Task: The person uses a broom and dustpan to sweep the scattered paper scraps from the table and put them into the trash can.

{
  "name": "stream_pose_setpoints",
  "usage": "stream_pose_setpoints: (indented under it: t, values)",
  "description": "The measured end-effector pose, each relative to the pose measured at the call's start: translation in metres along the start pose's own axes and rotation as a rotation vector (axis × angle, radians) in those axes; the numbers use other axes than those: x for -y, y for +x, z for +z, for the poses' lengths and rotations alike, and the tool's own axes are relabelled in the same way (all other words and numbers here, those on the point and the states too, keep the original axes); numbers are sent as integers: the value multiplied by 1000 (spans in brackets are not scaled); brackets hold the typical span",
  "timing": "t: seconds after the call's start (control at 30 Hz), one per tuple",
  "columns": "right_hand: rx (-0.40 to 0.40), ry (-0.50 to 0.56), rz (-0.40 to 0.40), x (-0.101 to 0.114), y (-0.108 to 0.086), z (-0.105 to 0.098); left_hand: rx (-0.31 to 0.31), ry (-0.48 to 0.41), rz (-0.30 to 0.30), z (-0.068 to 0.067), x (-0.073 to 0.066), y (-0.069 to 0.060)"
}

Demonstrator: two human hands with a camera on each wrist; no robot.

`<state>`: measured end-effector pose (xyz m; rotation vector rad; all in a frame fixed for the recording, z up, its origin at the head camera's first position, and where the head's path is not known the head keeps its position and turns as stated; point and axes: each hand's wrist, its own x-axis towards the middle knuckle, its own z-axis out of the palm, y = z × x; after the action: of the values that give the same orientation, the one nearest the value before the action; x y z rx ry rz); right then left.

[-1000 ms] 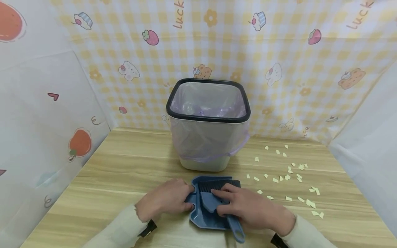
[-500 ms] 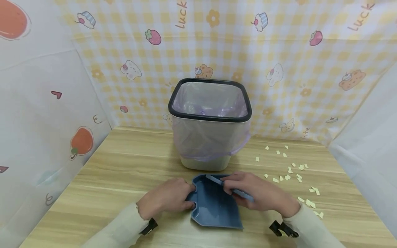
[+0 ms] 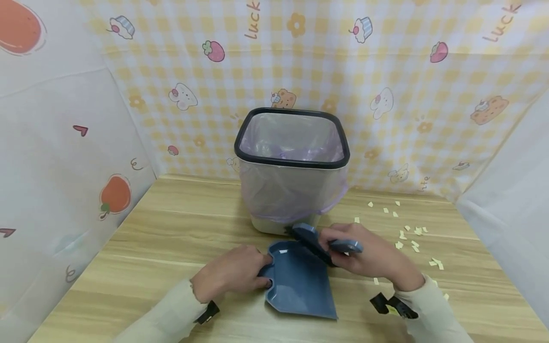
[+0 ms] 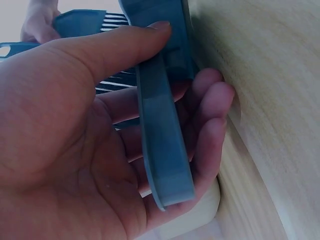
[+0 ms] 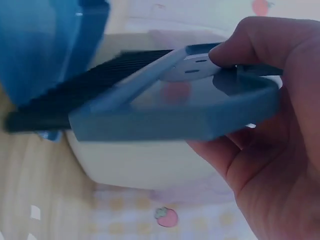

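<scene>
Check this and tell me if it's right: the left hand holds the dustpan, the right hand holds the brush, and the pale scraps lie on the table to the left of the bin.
One thing is wrong: the head view shows the pale scraps on the table to the right of the bin. The left hand does hold the dustpan, and the right hand the brush.

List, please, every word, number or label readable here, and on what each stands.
"luck": top middle of the yellow-and-white checked cloth, turned sideways.
"luck": top right of the same cloth, slanted.
"life": low on its right part, sideways; small, so less certain.
No readable lettering shows on the blue plastic dustpan, blue plastic brush or black-rimmed white bin.
</scene>
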<state>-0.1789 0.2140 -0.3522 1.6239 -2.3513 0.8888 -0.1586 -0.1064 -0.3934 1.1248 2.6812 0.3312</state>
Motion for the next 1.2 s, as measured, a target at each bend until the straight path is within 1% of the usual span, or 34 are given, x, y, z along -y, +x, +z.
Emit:
stream_pose_setpoints:
  t: [0.1, 0.17, 0.3, 0.4, 0.53, 0.7, 0.87, 1.0, 1.2]
  values:
    - [-4, 53, 85, 3, -4, -8, -4, 0, 11, 1, 0, 0]
    - [-18, 75, 109, 5, -7, -13, -2, 1, 9, 1, 0, 1]
    - [-31, 60, 156, 7, -11, -20, 11, -4, -6, 2, 1, 2]
    - [-17, 41, 222, 8, -14, -24, 21, -6, -21, 1, 1, 2]
    - [9, 41, 294, 6, -18, -27, 23, 6, -31, 1, 1, 2]
    - [27, 57, 349, 2, -26, -34, 17, 12, -28, 3, 2, 3]
    - [31, 113, 372, 0, -36, -46, 7, -5, -4, 4, 4, 3]
    - [6, 141, 388, -2, -43, -57, -1, 2, 14, 4, 4, 4]
    - [-49, 123, 443, -8, -57, -72, -3, 1, 24, 5, 6, 5]
